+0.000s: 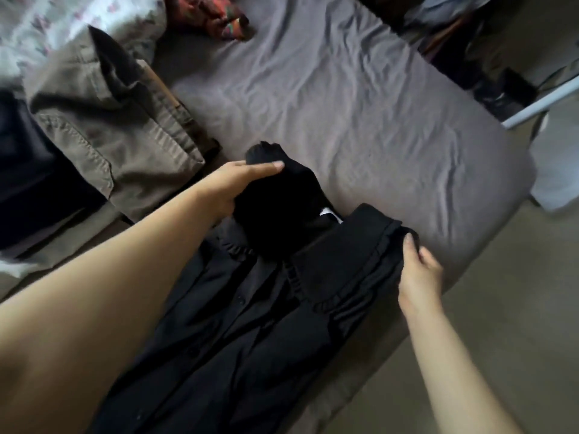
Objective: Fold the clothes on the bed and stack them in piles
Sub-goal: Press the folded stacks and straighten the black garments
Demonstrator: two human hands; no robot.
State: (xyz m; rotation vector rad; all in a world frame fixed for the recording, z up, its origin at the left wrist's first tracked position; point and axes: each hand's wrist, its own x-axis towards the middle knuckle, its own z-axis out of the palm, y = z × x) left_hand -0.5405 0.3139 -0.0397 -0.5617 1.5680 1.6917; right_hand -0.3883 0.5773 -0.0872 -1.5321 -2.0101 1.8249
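Black shirt (250, 308) up front, plain black all over. Sheet (344, 98) is grey-brown, no pattern. Khaki trousers (119, 126) on the left, a dark navy garment (28, 170) beside them. Far corner: white floral bedding (62, 20), red multicoloured patterned cloth (213, 14).

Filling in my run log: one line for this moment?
stage: folding black garment | left hand: grips bunched end | right hand: pinches ruffled edge | bed | khaki clothes folded at left

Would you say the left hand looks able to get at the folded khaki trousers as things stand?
Probably yes, but not straight away: the left hand grips a bunched part of the black shirt. The khaki trousers lie just beside it on the bed, uncovered, with nothing between them.
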